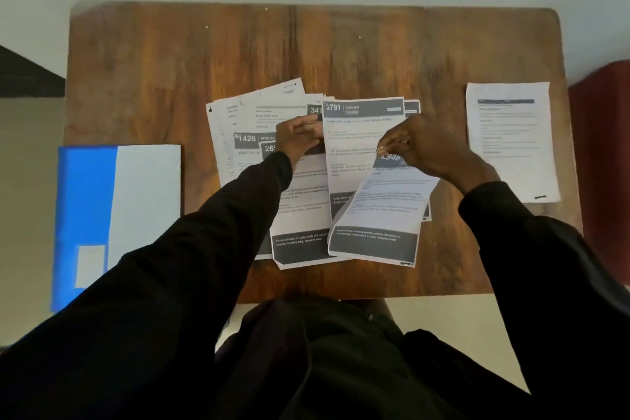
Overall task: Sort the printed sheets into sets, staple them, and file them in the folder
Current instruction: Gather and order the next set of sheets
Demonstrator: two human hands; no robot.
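Sorting looks early-stage, w/ stapling and filing not yet started, judging by the layout. Far left of the pile, the blue-and-white folder lies flat and appears closed, partly hanging over the counter edge. Nothing seems filed in it, though its inside is hidden.

The pile itself sits mid-counter: a loose fan of printed sheets overlapping at odd angles, headers w/ nos. like 1426 and 3791 showing, so most pgs look unsorted. The left hand is on the pile's upper middle, fingers bent onto the top sheets. Whether they pinch one or only press it down can't be told.

On the pile's right half, the right hand has its fingers and thumb clamped on the top edge of the lifted sheet. That sheet bows up off the pile, w/ its lower end down on the sheets beneath, at the pile's near side.

Well to the right of the pile and apart from it, a lone sheet lies flat. It is prob. the start of one set, and the only pg separated out so far. No stapler in view anywhere around the pile.

Left to do, by this reading: split the rest of the pile into sets, staple each, then file them in the folder.
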